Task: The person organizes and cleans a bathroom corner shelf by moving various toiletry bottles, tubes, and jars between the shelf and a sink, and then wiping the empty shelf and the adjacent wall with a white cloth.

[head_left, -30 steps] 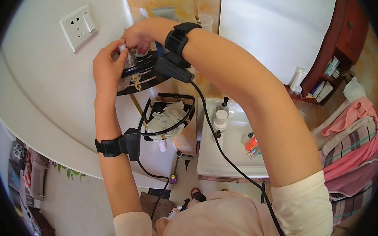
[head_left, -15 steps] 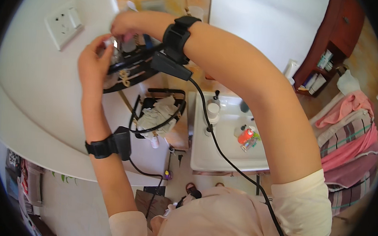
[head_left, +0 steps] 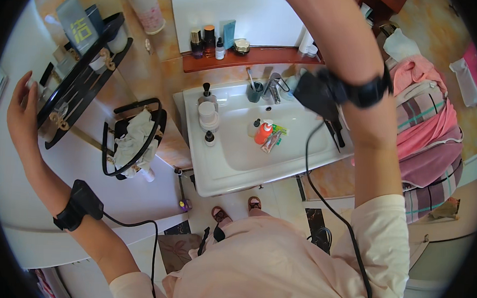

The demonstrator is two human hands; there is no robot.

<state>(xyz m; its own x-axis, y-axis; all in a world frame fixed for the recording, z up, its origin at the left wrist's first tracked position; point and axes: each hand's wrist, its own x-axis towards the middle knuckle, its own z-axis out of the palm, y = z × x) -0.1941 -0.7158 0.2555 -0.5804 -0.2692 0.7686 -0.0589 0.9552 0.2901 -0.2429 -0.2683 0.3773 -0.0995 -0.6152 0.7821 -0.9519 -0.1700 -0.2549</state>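
Note:
My left hand [head_left: 22, 102] is at the outer edge of a black slatted corner shelf [head_left: 88, 87], beside the white wall. Its fingers point up and stand apart from the thumb, and I see nothing held in them. Close to it on the shelf are small clear containers [head_left: 61, 109], partly hidden by the black rail. Farther back on this shelf stands a grey-blue packet [head_left: 76, 24]. My right forearm [head_left: 376, 151] reaches up past the top edge, so the right hand is out of sight. Both wrists wear black straps with cabled boxes.
A white sink [head_left: 304, 136] holds an orange pump bottle [head_left: 263, 133] and a tube. Several cosmetic bottles stand on a red-brown ledge [head_left: 254, 55] under the mirror. A lower black rack [head_left: 132, 162] holds pale cloth. Pink and striped cloths [head_left: 428, 137] hang at right.
My right hand has left the corner shelf and gone up and right, out of view. My left hand has stayed by the shelf's edge. The view has turned right, toward the sink.

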